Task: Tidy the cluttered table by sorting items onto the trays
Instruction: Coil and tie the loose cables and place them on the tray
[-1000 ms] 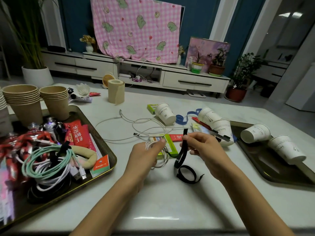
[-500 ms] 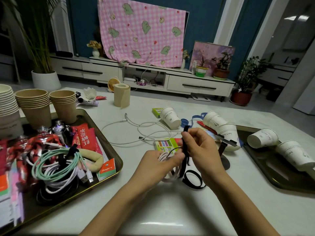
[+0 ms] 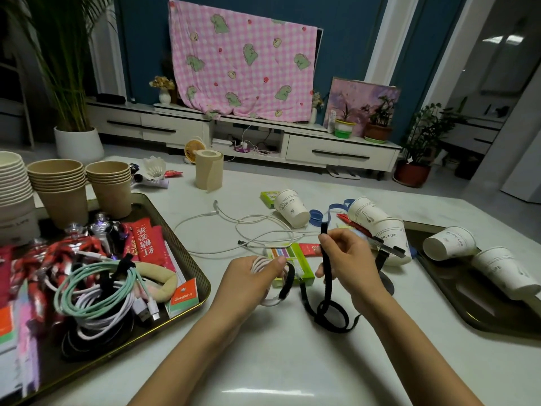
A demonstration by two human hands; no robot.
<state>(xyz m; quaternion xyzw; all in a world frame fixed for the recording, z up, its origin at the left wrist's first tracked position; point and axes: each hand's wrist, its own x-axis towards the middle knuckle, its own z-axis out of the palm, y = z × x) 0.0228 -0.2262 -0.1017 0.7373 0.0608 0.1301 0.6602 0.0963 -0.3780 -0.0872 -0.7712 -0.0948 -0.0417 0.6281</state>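
The hands have drawn apart since half a second ago. The right hand (image 3: 348, 259) now sits just right of centre, and the black strap (image 3: 327, 276) is stretched out from the bundle. I see the left hand (image 3: 248, 278) at centre frame, palm turned inward. Its fingers and thumb curl round the white cable coil (image 3: 260, 263), with one turn of the strap looped round it. The right hand is raised with the wrist bent, its thumb and fingertips pinching the strap upright near its top end. The slack falls into a loop on the table (image 3: 292, 361) below. The coil is held just above the table, between the left tray (image 3: 206, 284) and the right tray (image 3: 456, 300).
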